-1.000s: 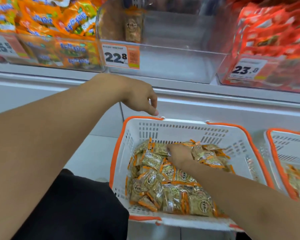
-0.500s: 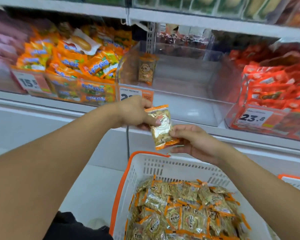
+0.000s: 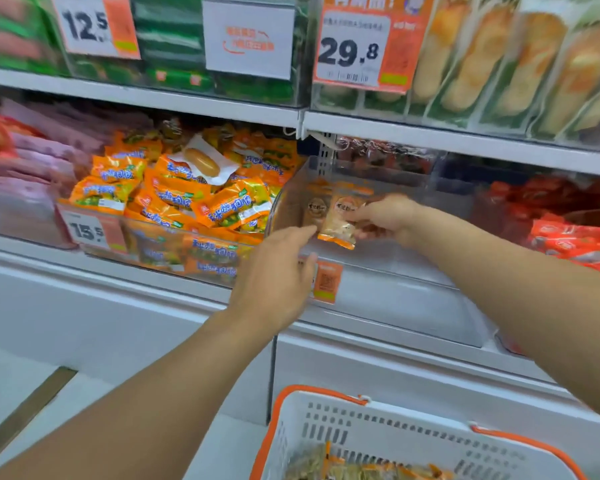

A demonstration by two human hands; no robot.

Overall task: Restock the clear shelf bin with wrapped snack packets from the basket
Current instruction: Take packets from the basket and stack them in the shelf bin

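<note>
My right hand [image 3: 387, 220] grips a wrapped snack packet [image 3: 340, 221] with orange ends and holds it over the front left of the clear shelf bin [image 3: 413, 299]. One like packet [image 3: 313, 210] leans upright against the bin's left wall. My left hand [image 3: 278, 275] is at the bin's front wall, fingers loosely apart, with the index fingertip close to the held packet's lower corner. It covers part of the orange price tag [image 3: 327, 283]. The white basket with an orange rim [image 3: 388, 427] sits below, with several packets [image 3: 361, 471] in it.
An open bin of orange packets [image 3: 187, 202] adjoins on the left and red packets [image 3: 568, 233] lie on the right. A shelf edge [image 3: 430, 131] with bread bins hangs above the clear bin. White cabinet fronts run below the shelf.
My right hand lifted a packet out of the basket and brought it up into the clear bin. My left hand briefly touched the packet, then let go. The view tilted upward.
</note>
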